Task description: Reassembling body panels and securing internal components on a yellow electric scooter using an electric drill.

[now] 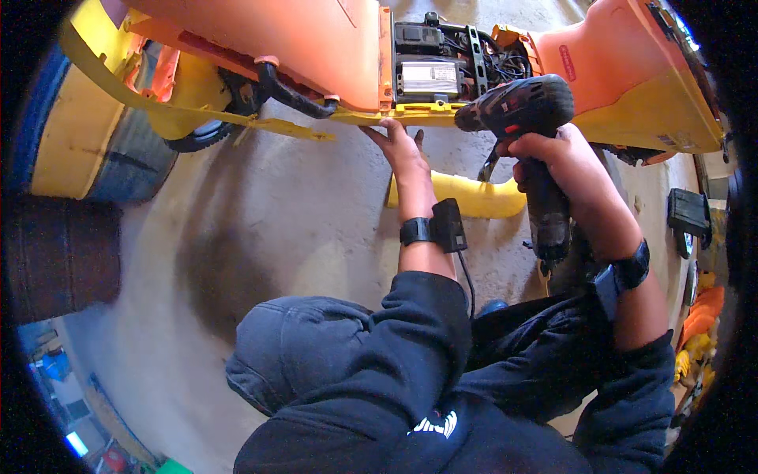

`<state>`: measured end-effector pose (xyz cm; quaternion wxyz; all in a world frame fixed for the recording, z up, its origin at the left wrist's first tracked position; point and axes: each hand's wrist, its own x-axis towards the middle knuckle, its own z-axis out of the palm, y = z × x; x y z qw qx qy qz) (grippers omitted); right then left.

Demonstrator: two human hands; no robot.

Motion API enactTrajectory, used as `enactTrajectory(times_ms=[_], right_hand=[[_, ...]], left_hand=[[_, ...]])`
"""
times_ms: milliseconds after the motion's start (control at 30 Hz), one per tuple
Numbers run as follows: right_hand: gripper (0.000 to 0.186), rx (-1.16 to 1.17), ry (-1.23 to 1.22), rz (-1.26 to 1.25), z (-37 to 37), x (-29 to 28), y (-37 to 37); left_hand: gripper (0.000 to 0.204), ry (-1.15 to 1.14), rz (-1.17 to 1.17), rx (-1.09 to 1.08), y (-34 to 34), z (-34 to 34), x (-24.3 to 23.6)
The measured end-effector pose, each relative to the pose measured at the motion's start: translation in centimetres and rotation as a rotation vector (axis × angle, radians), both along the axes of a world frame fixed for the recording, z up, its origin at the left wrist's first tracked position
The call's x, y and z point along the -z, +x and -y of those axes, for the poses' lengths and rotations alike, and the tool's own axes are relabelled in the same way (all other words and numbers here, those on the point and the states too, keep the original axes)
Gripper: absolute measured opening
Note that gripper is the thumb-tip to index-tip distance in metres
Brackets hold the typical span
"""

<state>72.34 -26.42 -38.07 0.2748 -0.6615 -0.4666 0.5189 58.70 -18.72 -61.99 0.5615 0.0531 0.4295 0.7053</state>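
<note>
My right hand (562, 162) is wrapped around the grip of a black cordless drill (523, 107). The drill's nose points left, close to the yellow lower edge (442, 111) of an orange vehicle body (316, 47). Against the underside of that edge, to the left of the drill, rests my left hand (404, 150) with its fingers apart. Just above sits an uncovered compartment with a silver box (430, 79), a black unit (418, 38) and bundled black wires (505, 63). Whether the drill tip touches anything cannot be made out.
A curved yellow panel (474, 197) lies on the floor below the body. A black bar handle (292, 93) and a long yellow strip (276, 126) jut out at left, near a wheel (201, 138). Orange and yellow parts (701, 324) are piled at far right.
</note>
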Motion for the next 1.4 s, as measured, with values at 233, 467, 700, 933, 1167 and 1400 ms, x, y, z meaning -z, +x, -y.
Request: enactTrajectory(times_ms=[233,467,700,933,1167,1400], right_hand=[[0.023,-0.045,-0.021,0.002,-0.2,0.0,-1.0],[0.025,-0.041,0.005,-0.015,-0.6,1.1,-1.5],[0.031,-0.059,-0.034,-0.007,-0.2,1.0,-1.1],[0.029,-0.033,-0.01,-0.012,0.2,0.6,-2.8],[0.03,-0.039,-0.01,-0.017,0.2,1.2,-2.0],[0.029,-0.075,-0.015,-0.01,0.4,1.1,-3.2]], left_hand=[[0.084,0.173,0.064,-0.096,-0.1,0.1,1.6],[0.084,0.263,0.167,-0.228,-1.8,-0.6,-0.3],[0.077,0.29,0.213,-0.252,-4.6,-1.4,-2.2],[0.074,0.141,0.154,-0.338,-5.2,-1.2,-1.6],[0.074,0.128,0.065,-0.331,-4.2,-1.6,-1.7],[0.075,0.092,0.057,-0.383,-3.7,-1.6,-0.5]])
